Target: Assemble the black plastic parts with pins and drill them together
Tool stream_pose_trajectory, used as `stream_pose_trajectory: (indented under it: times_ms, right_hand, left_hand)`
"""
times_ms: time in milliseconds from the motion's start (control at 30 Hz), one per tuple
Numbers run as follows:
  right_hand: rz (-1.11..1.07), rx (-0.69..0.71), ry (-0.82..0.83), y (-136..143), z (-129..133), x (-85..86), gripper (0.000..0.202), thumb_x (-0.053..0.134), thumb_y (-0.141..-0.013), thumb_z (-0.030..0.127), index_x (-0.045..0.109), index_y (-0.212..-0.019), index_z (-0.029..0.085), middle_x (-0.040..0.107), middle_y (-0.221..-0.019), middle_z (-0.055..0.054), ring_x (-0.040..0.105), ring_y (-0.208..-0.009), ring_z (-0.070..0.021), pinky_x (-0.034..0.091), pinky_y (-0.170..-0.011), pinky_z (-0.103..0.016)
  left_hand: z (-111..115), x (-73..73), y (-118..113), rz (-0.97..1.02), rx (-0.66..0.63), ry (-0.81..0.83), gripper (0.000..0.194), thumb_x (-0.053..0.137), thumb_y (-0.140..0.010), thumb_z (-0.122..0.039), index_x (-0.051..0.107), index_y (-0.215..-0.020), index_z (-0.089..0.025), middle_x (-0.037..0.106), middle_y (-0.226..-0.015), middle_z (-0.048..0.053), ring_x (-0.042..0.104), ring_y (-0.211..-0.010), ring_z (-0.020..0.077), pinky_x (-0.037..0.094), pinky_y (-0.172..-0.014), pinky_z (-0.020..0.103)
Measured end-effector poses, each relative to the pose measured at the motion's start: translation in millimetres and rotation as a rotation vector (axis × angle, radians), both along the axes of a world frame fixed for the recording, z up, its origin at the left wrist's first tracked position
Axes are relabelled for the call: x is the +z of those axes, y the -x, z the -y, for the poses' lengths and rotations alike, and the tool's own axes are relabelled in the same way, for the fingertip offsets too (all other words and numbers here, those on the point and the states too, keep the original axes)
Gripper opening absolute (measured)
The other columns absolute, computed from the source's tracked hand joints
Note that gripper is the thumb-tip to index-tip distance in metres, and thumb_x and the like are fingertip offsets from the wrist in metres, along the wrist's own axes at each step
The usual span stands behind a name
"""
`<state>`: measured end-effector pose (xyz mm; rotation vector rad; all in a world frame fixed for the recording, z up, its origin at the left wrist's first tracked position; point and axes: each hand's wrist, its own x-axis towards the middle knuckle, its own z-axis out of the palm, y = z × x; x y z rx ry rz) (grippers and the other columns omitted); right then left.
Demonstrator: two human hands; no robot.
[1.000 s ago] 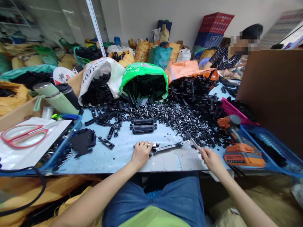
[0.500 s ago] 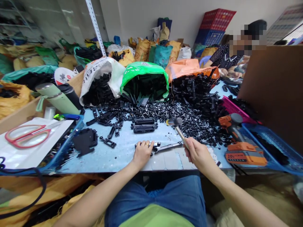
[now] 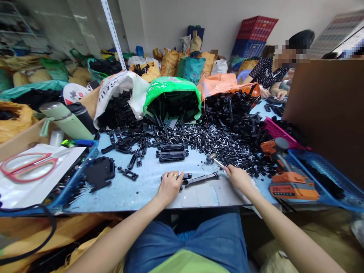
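My left hand (image 3: 171, 185) is closed over one end of a long black part (image 3: 201, 179), which lies slantwise near the table's front edge. My right hand (image 3: 238, 176) grips the handle of a small hammer (image 3: 218, 162). The hammer's head is low over the table, beyond the right end of the part and beside the loose pins. Behind my left hand, several black assembled parts (image 3: 171, 155) sit stacked in a row. Loose black pieces with metal pins (image 3: 224, 144) are heaped behind the hammer.
Sacks spill black parts at the back, one of them green (image 3: 172, 84). An orange and grey power tool (image 3: 294, 185) and a blue basket (image 3: 349, 195) stand right. Scissors (image 3: 28, 167) and a bottle (image 3: 66, 120) are left. A person (image 3: 265, 72) sits at the back right.
The hammer and my right hand have moved down, and the hammer's head is now nearer the table. My left hand stays on the black part. The view has shifted slightly.
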<state>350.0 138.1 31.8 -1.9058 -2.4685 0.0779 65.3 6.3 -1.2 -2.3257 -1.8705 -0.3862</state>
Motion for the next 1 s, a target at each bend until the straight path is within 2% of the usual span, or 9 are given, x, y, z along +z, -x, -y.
stream_pose_trajectory:
  times_ms: [67, 133, 267, 333, 433, 567, 833, 1000]
  right_hand:
    - [-0.007, 0.055, -0.117, 5.9, 2.3, -9.0, 0.031, 0.040, -0.089, 0.043, 0.059, -0.086, 0.018, 0.063, -0.087, -0.011, 0.058, -0.084, -0.0255, 0.040, -0.067, -0.032]
    - [-0.153, 0.191, -0.159, 21.8, 9.4, -13.7, 0.029, 0.042, -0.089, 0.039, 0.060, -0.096, 0.018, 0.062, -0.099, -0.012, 0.056, -0.094, -0.0249, 0.041, -0.077, -0.034]
    - [-0.513, 0.467, 0.094, 71.1, 23.4, -10.8, 0.029, 0.040, -0.091, 0.033, 0.061, -0.105, 0.019, 0.064, -0.104, -0.007, 0.058, -0.095, -0.0179, 0.041, -0.085, -0.028]
    - [-0.551, 0.519, 0.201, 93.6, 27.4, -6.7, 0.027, 0.043, -0.090, 0.031, 0.063, -0.103, 0.018, 0.066, -0.103, -0.007, 0.060, -0.094, -0.0179, 0.042, -0.084, -0.027]
    - [-0.472, 0.541, 0.292, 113.1, 30.7, -0.2, 0.024, 0.045, -0.089, 0.027, 0.066, -0.091, 0.017, 0.068, -0.088, -0.007, 0.062, -0.080, -0.0179, 0.042, -0.074, -0.026]
    - [-0.399, 0.511, 0.309, 118.4, 34.8, 4.9, 0.023, 0.043, -0.088, 0.023, 0.063, -0.079, 0.015, 0.065, -0.074, -0.006, 0.058, -0.068, -0.0152, 0.039, -0.065, -0.023]
    - [-0.434, 0.415, 0.263, 111.3, 38.2, -4.3, 0.025, 0.035, -0.092, 0.021, 0.058, -0.088, 0.014, 0.064, -0.076, -0.006, 0.057, -0.069, -0.0143, 0.039, -0.066, -0.023]
    - [-0.425, 0.567, 0.237, 104.1, 35.3, -2.2, 0.022, 0.040, -0.091, 0.024, 0.060, -0.094, 0.017, 0.065, -0.091, -0.006, 0.058, -0.084, -0.0164, 0.039, -0.076, -0.025]
  left_hand:
    - [-0.2, -0.8, 0.1, 0.011, -0.011, -0.001, 0.033, 0.042, -0.089, -0.021, 0.048, -0.121, -0.017, 0.057, -0.102, 0.010, 0.051, -0.092, 0.0223, 0.037, -0.076, 0.035]
    - [-0.7, -3.0, 0.2, 0.013, -0.017, -0.008, 0.033, 0.041, -0.089, -0.021, 0.048, -0.121, -0.016, 0.057, -0.103, 0.011, 0.051, -0.093, 0.0223, 0.037, -0.076, 0.035]
    - [-2.1, -6.5, -0.7, 0.001, -0.007, -0.023, 0.033, 0.038, -0.090, -0.019, 0.049, -0.121, -0.016, 0.058, -0.102, 0.012, 0.051, -0.092, 0.0226, 0.038, -0.076, 0.036]
    - [-2.4, -6.6, -1.4, -0.002, -0.002, -0.019, 0.033, 0.038, -0.090, -0.018, 0.049, -0.120, -0.016, 0.058, -0.101, 0.012, 0.051, -0.091, 0.0229, 0.039, -0.075, 0.037]
    - [-2.4, -6.7, -2.0, -0.001, -0.003, -0.013, 0.033, 0.038, -0.089, -0.016, 0.050, -0.120, -0.015, 0.058, -0.100, 0.012, 0.051, -0.091, 0.0232, 0.040, -0.075, 0.037]
    - [-2.3, -8.7, -1.3, -0.009, 0.000, -0.011, 0.035, 0.040, -0.087, -0.015, 0.049, -0.121, -0.016, 0.058, -0.101, 0.012, 0.051, -0.091, 0.0234, 0.040, -0.075, 0.037]
    - [-1.7, -9.1, -0.7, 0.011, -0.008, -0.021, 0.034, 0.041, -0.088, -0.015, 0.049, -0.121, -0.015, 0.057, -0.103, 0.012, 0.051, -0.093, 0.0234, 0.039, -0.077, 0.037]
    - [-1.5, -9.8, -0.6, 0.010, -0.011, -0.025, 0.035, 0.041, -0.087, -0.014, 0.049, -0.121, -0.015, 0.057, -0.103, 0.012, 0.051, -0.093, 0.0234, 0.039, -0.078, 0.037]
